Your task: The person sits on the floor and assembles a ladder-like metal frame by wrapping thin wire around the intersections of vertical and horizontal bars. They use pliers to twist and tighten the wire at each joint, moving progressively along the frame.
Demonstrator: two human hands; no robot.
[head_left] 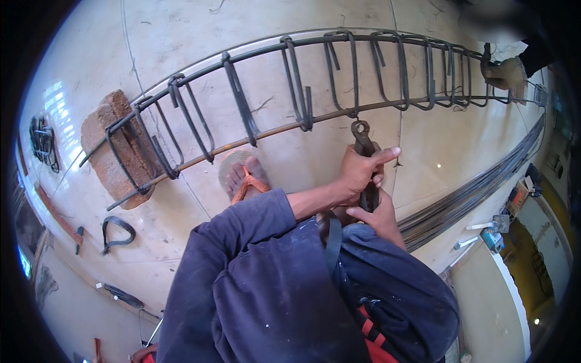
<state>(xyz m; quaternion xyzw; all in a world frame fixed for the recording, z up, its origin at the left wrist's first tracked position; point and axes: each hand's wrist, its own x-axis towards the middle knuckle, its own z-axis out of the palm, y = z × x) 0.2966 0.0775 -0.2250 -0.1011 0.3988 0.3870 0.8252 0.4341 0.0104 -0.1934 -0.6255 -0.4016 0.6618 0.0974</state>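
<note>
In the head view, the steel bar cage (315,40) stretches across the floor (448,136), its left end lying over bricks (100,160) towards the floor's left edge. The pincers (362,142) in your hands point at its lower bar (333,114), close to where a hoop meets it; whether their nose bites anything is too small to tell. The likely trouble is the nose slipping, caused by a poor bite, with your knuckles knocking steel. A hard pull could rock the cage off the bricks towards your sandalled foot (236,178), and a sudden jerk could jar the co-worker's hand (508,75) at the right end. Your left hand (361,168) wraps the handles near the head, thumb stretched rightward; your right hand (386,219) grips them lower, close to your lap, its fingers partly hidden.
</note>
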